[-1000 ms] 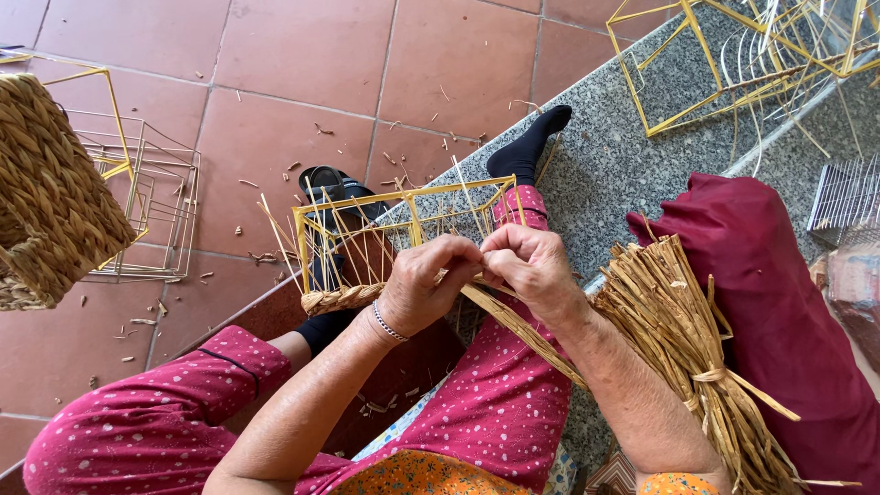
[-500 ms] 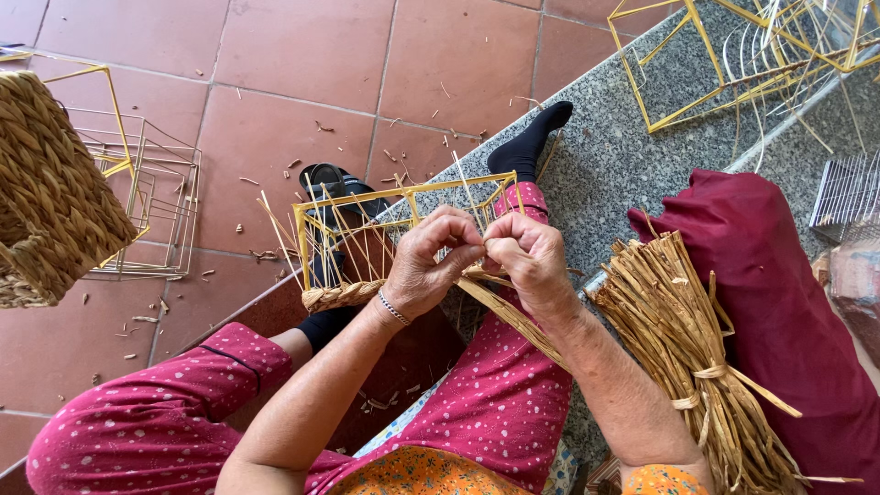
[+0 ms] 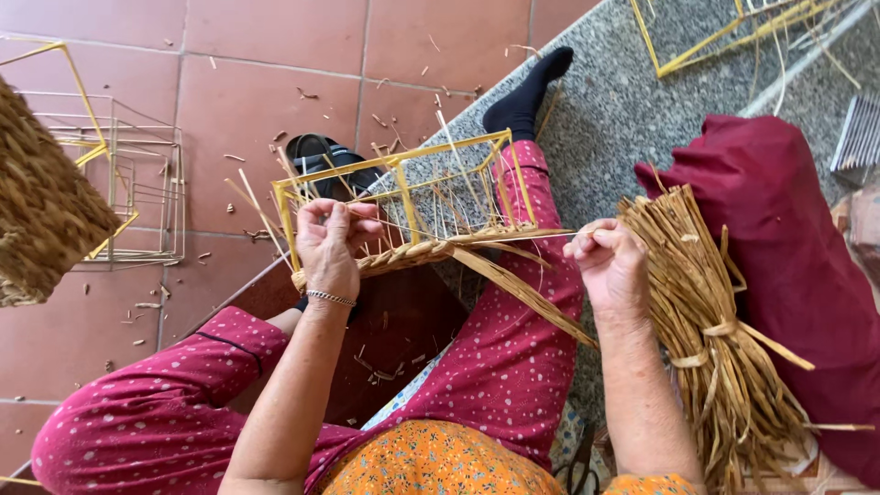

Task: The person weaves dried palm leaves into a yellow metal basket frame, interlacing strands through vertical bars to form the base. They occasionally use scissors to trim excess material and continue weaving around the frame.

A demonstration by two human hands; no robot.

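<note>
A: Head view. Where is the yellow wire frame?

B: It rests on the person's right thigh, over the pink dotted trousers, partly above the grey stone ledge. A woven straw band runs along its near lower edge.

A: Left hand?

B: At the frame's left corner, fingers closed together on the end of the woven band and the wire there. A thin bracelet sits on the wrist.

A: Right hand?

B: Just off the frame's right end, not touching the wire. Thumb and fingers are pinched on a thin straw strand that runs taut from the band to the hand.

A: Loose material?

B: A thicker straw length trails from the band down across the thigh, passing under the right forearm. A tied straw bundle lies just beside the right hand, against a dark red cloth.

A: Surroundings?

B: Red tiled floor with straw scraps; a finished woven basket at far left, an empty wire frame beside it, and more yellow frames on the ledge at top right.
</note>
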